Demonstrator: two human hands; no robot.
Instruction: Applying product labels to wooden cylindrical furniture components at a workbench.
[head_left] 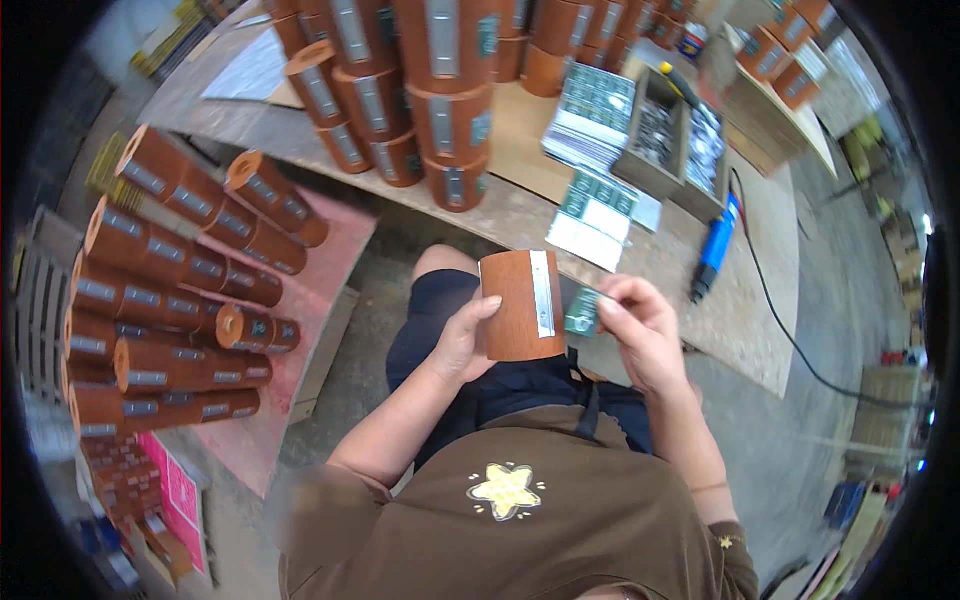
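My left hand (466, 342) grips a reddish-brown wooden cylinder (508, 312) from its left side, holding it above my lap. A silver metal strip (543, 290) runs along the cylinder's face. Just right of the cylinder, my right hand (645, 325) pinches a small green label (582, 310) between thumb and fingers. Whether the label touches the cylinder I cannot tell. On the table edge beyond my hands lies a partly used sheet of green labels (598, 205), its lower part blank white. A thick stack of similar sheets (590, 108) sits behind it.
Tall stacks of similar cylinders (448, 125) stand on the wooden table (765, 330). Divided wooden boxes (655, 135) hold small metal parts. A blue corded tool (716, 255) lies at the right, near a yellow-handled tool (678, 82). Cylinder rows (170, 365) cover a pinkish board (325, 265) at left.
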